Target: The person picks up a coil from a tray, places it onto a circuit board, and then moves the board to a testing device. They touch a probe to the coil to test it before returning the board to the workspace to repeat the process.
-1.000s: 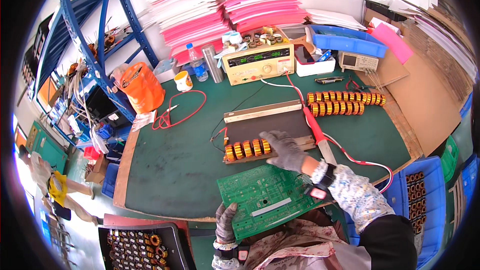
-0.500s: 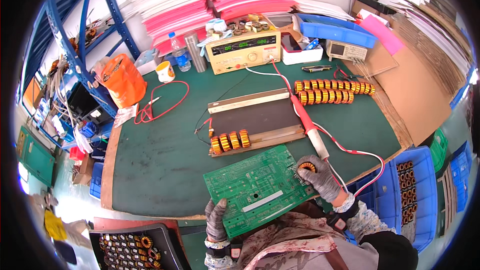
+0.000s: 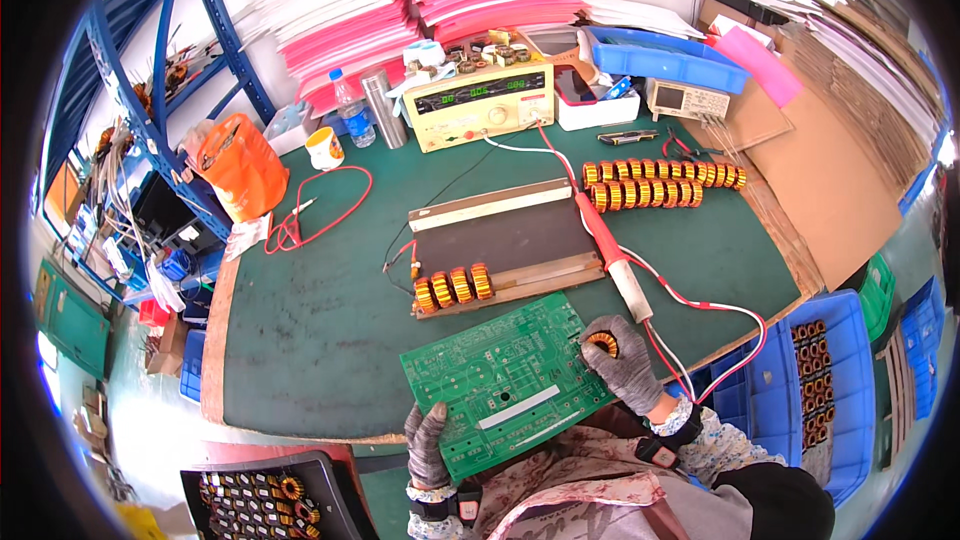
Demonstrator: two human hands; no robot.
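Note:
A green circuit board (image 3: 505, 365) is held tilted over the near edge of the table. My left hand (image 3: 427, 445), in a grey glove, grips its lower left corner, with the thumb on top. At the board's right edge, my gloved right hand (image 3: 628, 368) is closed on a copper-wound toroidal coil (image 3: 603, 342). The coil sits against or just over the board; whether they touch I cannot tell. Beyond the board lies a dark fixture with wooden rails (image 3: 505, 240), and a short row of coils (image 3: 453, 287) stands at its near left corner.
A red-and-white probe (image 3: 612, 250) with looping cable lies across the fixture's right end. Two rows of coils (image 3: 650, 185) stand behind it. A yellow tester (image 3: 480, 105) is at the back. A blue bin (image 3: 835, 380) is at right, a black tray of coils (image 3: 330, 470) at lower left.
My right hand has shifted slightly left and turned, so its fingers cover more of the coil. The board stays in my left hand, and the whole view has shifted a little.

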